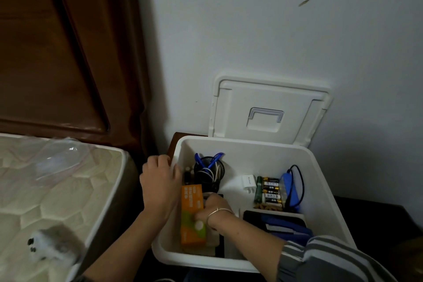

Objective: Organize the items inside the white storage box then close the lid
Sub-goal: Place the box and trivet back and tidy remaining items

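While the lid (270,103) stands open, the white storage box (251,155) beside the bed (57,190) looks half sorted, left hand (160,185) curled over its rim, right hand (214,208) grasping the orange packet (191,231).

A plain pale grey-white wall (274,18) stands behind. A dark brown wooden headboard (57,48) rises over the cream quilted mattress (45,194).

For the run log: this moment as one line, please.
left hand: grips rim of white plastic storage box | right hand: pinches orange cardboard carton in box | white lid: open, upright
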Demonstrator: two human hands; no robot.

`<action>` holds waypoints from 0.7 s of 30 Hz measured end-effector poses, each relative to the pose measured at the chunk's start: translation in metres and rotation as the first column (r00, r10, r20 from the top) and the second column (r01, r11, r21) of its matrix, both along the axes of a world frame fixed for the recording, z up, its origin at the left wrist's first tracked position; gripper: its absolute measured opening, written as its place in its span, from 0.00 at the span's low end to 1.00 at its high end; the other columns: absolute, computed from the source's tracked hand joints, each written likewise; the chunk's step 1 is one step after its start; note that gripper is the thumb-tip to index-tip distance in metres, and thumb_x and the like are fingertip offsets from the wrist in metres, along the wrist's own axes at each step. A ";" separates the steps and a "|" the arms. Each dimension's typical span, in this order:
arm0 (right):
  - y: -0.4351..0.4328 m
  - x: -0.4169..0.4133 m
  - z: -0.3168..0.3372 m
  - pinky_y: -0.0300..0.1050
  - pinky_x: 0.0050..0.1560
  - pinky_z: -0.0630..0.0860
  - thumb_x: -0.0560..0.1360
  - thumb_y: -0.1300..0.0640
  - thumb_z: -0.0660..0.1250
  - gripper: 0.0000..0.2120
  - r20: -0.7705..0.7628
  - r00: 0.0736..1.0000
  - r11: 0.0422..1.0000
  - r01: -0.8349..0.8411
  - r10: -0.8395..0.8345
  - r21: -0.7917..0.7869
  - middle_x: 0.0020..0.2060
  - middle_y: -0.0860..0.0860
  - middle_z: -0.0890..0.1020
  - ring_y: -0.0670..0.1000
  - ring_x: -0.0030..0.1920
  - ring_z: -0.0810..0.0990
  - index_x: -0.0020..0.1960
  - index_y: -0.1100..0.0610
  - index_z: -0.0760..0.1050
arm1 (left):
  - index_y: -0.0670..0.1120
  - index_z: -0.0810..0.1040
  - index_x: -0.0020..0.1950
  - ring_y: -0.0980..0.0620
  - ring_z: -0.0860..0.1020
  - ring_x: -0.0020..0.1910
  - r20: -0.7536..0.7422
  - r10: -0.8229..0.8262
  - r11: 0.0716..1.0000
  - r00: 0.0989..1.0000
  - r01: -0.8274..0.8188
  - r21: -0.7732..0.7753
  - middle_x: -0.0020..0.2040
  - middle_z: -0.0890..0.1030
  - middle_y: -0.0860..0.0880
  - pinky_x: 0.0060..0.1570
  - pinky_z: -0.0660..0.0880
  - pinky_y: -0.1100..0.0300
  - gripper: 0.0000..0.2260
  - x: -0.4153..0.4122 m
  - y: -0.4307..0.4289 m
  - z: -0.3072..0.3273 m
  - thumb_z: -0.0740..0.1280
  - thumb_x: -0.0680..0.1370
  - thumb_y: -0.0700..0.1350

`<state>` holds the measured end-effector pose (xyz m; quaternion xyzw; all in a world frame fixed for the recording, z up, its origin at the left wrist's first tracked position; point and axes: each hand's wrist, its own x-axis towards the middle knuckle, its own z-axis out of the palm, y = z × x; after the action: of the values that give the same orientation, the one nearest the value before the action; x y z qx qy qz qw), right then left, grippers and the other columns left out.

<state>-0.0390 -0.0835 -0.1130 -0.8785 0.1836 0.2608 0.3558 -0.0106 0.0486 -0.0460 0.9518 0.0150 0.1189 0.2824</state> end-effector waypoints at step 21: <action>-0.036 0.004 -0.006 0.45 0.53 0.75 0.67 0.44 0.73 0.26 -0.062 0.997 0.995 -0.061 0.056 -0.078 0.55 0.55 0.78 0.55 0.55 0.78 0.59 0.57 0.73 | 0.32 0.46 0.75 0.48 0.77 0.61 -0.636 0.011 0.952 0.771 0.188 0.243 0.64 0.76 0.41 0.56 0.74 0.58 0.44 -0.033 -0.051 -0.048 0.66 0.77 0.58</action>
<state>-0.0345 -0.1199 -0.1193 -0.8889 0.1785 0.2895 0.3070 -0.0437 -0.0019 -0.0941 0.9669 0.0457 -0.2194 0.1222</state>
